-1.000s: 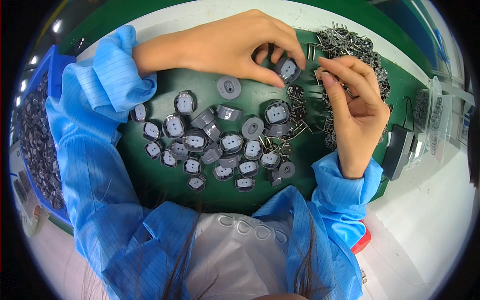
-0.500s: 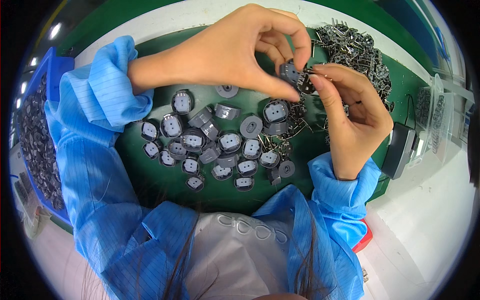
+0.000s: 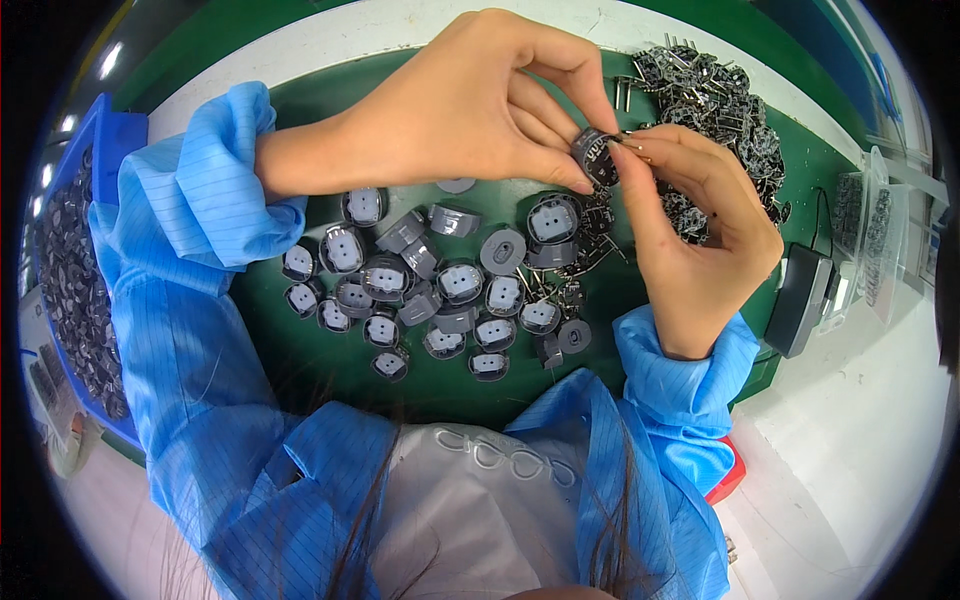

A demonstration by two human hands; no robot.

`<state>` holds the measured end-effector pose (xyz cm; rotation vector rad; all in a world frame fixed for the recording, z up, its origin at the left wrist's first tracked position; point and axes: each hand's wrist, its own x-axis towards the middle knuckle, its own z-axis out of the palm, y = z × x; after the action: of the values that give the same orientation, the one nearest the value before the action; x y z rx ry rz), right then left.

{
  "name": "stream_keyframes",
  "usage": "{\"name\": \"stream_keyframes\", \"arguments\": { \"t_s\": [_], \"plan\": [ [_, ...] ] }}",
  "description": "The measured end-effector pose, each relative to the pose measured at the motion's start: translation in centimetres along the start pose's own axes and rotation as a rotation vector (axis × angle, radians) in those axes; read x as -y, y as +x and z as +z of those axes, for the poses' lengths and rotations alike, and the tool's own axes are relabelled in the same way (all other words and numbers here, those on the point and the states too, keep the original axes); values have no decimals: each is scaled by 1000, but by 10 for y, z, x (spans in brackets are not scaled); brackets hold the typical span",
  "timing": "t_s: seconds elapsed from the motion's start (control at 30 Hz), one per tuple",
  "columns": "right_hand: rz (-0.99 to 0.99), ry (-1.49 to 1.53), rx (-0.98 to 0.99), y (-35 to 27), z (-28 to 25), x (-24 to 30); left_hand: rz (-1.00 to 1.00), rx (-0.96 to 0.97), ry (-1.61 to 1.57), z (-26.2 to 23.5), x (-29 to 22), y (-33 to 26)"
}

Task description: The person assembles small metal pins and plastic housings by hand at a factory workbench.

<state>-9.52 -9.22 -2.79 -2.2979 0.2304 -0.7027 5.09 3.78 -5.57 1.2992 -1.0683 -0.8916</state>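
Observation:
Above the far right of the green mat, my left hand [image 3: 490,108] pinches a small round dark-grey housing [image 3: 581,150] between thumb and forefinger. Against the housing's right-hand side lies a black insert with metal pins [image 3: 601,166]; how deep it sits in the housing I cannot tell. My right hand [image 3: 705,225] is closed, its thumb and fingers pinching the insert at the pins. Both hands meet there, partly hiding the two parts. Nearer to me, several grey housings with light inner faces [image 3: 459,283] lie scattered, some on their sides.
A heap of black pinned inserts [image 3: 705,95] covers the mat's far right. A blue bin [image 3: 122,135] of dark parts stands at the left. On the right are a black box-shaped device [image 3: 803,300] with a cable and a clear plastic container [image 3: 870,230].
The black insert and the grey housing, slightly apart before, are now together. My left forefinger and thumb have shifted on the housing, and it has turned toward the right hand.

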Motion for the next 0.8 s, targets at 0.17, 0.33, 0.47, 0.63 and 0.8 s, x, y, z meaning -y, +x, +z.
{"name": "stream_keyframes", "arguments": {
  "t_s": [0.17, 0.33, 0.47, 0.63, 0.8],
  "plan": [
    [30, -1, -43, -2, 6, 2, -34, -17, 41, 3, -4, 0],
    [-157, -222, -102, -2, 9, 3, -17, 10, 82, 5, -6, 1],
    [-165, -109, -72, 3, 11, -2, -176, -1, -92, 0, -9, 2],
    [277, 276, 196, -7, 13, 1, -69, -117, -20, 3, -8, 2],
    [300, 408, 92, -6, 11, 13, 19, -124, 84, 8, -19, -7]
  ]
}}
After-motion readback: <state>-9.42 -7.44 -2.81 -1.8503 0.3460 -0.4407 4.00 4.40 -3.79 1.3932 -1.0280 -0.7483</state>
